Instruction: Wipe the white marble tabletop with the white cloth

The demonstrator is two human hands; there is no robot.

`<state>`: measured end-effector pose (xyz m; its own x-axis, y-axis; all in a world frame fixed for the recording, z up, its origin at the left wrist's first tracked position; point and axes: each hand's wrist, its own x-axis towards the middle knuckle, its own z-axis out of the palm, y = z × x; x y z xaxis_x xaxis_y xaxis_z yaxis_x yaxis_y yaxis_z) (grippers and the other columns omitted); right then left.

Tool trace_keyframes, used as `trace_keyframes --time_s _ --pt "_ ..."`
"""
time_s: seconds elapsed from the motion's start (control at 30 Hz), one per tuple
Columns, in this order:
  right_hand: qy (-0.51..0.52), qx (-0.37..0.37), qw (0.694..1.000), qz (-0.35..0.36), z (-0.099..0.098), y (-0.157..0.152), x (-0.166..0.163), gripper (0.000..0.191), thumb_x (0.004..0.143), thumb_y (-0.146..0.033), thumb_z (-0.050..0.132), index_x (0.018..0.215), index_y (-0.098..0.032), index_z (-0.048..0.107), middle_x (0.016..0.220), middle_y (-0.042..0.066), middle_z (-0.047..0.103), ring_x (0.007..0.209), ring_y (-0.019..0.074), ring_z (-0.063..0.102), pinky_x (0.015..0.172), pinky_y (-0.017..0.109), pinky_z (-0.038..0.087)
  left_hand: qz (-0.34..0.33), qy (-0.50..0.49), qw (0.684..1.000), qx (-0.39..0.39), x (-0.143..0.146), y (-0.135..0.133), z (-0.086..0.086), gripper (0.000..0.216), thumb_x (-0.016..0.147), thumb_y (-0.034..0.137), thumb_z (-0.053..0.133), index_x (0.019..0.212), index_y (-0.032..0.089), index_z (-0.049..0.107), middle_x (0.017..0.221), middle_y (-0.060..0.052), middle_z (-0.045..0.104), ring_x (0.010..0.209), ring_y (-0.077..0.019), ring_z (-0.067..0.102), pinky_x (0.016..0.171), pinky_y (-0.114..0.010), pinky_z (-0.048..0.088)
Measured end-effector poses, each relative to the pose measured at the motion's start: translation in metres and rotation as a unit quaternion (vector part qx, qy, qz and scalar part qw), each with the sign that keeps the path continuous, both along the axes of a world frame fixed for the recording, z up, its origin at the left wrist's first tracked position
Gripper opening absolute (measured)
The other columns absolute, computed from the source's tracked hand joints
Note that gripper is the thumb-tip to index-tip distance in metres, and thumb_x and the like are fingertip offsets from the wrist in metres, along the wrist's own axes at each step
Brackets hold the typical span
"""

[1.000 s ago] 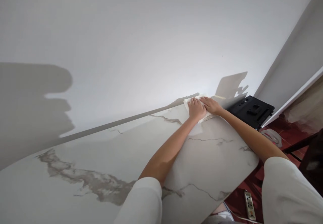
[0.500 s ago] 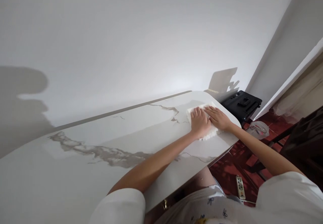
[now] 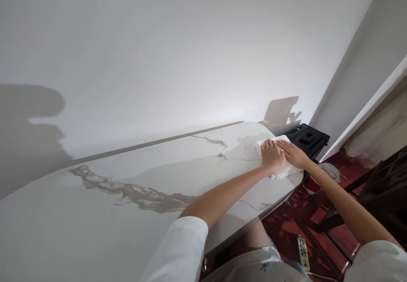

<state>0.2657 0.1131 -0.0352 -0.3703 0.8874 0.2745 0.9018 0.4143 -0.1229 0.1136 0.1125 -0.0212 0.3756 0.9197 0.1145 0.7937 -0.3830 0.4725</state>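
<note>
A white fluffy cloth [image 3: 281,173] lies spread on the white marble-patterned tabletop [image 3: 178,171], close to its rounded right end. My left hand [image 3: 272,154] rests palm down on the cloth with its fingers stretched forward. Beside it, my right hand [image 3: 293,154] presses flat on the cloth's right part, its fingertips meeting the left hand. Both hands look open and not wrapped round the cloth. The cloth's middle is hidden beneath them.
A pale wall [image 3: 178,53] runs along the table's back edge. Past the right end stands a black case [image 3: 310,137]. On the red tiled floor are a clear plastic container [image 3: 330,171], a power strip [image 3: 303,252] and dark wooden furniture [image 3: 381,188].
Both hands and the cloth have slid right across the tabletop, to its right end. The left arm reaches farther over the table.
</note>
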Motion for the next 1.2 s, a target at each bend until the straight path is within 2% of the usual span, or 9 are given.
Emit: trace_keyframes --time_s 0.17,0.37,0.5,0.6,0.7,0.87,0.97,1.1,1.2 --pt "-0.007 0.032 0.999 -0.003 -0.004 0.068 -0.004 0.05 0.089 -0.02 0.033 0.136 -0.017 0.049 0.139 0.009 0.049 0.132 0.0245 0.04 0.108 0.046 0.034 -0.002 0.02 0.996 0.082 -0.004 0.06 -0.003 0.058 0.094 0.031 0.025 0.144 0.001 0.027 0.151 -0.018 0.028 0.141 -0.0297 0.02 0.116 -0.045 0.015" --pt "-0.006 0.038 0.999 -0.005 0.0 0.132 -0.03 0.05 0.088 -0.018 0.034 0.136 -0.017 0.049 0.138 0.009 0.051 0.13 0.0233 0.042 0.106 0.044 0.038 -0.001 0.039 0.994 0.106 -0.022 0.125 -0.006 0.052 0.094 0.028 0.028 0.142 0.008 0.033 0.15 -0.017 0.031 0.139 -0.0288 0.024 0.114 -0.048 0.018" --pt "-0.012 0.03 0.999 0.001 0.009 0.163 -0.051 0.051 0.087 -0.017 0.034 0.137 -0.02 0.047 0.138 0.006 0.052 0.127 0.0226 0.046 0.104 0.043 0.039 0.012 0.042 0.994 0.104 -0.044 0.155 -0.004 0.051 0.093 0.027 0.028 0.141 0.011 0.034 0.15 -0.015 0.031 0.139 -0.0277 0.025 0.113 -0.048 0.019" --pt "-0.033 -0.006 0.999 -0.008 0.015 0.178 -0.067 0.048 0.088 -0.024 0.039 0.135 -0.024 0.05 0.132 0.004 0.057 0.116 0.0256 0.056 0.098 0.043 0.044 -0.001 0.054 0.993 0.102 -0.069 0.169 -0.003 0.05 0.093 0.028 0.028 0.14 0.01 0.036 0.15 -0.014 0.032 0.139 -0.026 0.025 0.114 -0.045 0.019" --pt "-0.05 -0.003 0.998 0.025 0.016 0.188 -0.088 0.047 0.091 -0.033 0.04 0.134 -0.023 0.051 0.132 0.006 0.057 0.118 0.0269 0.055 0.099 0.043 0.043 -0.014 0.068 0.992 0.103 -0.102 0.175 -0.004 0.052 0.093 0.029 0.028 0.141 0.01 0.034 0.151 -0.013 0.029 0.14 -0.0241 0.023 0.115 -0.041 0.017" --pt "-0.051 0.022 0.994 0.09 0.006 0.193 -0.158 0.052 0.094 -0.036 0.032 0.142 -0.015 0.04 0.147 0.01 0.039 0.137 0.0267 0.031 0.105 0.046 0.034 0.022 0.093 0.991 0.091 -0.175 0.168 -0.006 0.056 0.094 0.03 0.027 0.145 0.008 0.024 0.154 -0.015 0.022 0.142 -0.0237 0.018 0.114 -0.041 0.017" --pt "-0.043 0.011 0.993 0.112 0.003 0.185 -0.219 0.052 0.094 -0.036 0.033 0.143 -0.017 0.039 0.147 0.009 0.039 0.137 0.0273 0.031 0.109 0.048 0.027 0.041 0.114 0.988 0.1 -0.231 0.154 -0.001 0.052 0.092 0.027 0.032 0.141 0.01 0.032 0.15 -0.015 0.032 0.14 -0.0231 0.026 0.112 -0.04 0.022" --pt "-0.025 -0.011 0.989 0.148 0.006 0.165 -0.313 0.051 0.094 -0.033 0.034 0.142 -0.017 0.039 0.146 0.009 0.04 0.137 0.027 0.03 0.111 0.048 0.023 0.096 0.135 0.984 0.06 -0.313 0.131 0.012 0.038 0.087 0.024 0.04 0.123 0.017 0.052 0.129 -0.01 0.057 0.124 -0.0207 0.048 0.103 -0.034 0.033" --pt "-0.015 -0.018 0.985 0.173 0.009 0.149 -0.383 0.049 0.095 -0.031 0.032 0.14 -0.013 0.04 0.146 0.012 0.041 0.136 0.028 0.031 0.11 0.048 0.024 0.15 0.144 0.977 0.048 -0.374 0.113 0.017 0.034 0.084 0.02 0.039 0.112 0.016 0.058 0.118 -0.011 0.063 0.115 -0.0232 0.055 0.098 -0.035 0.038"
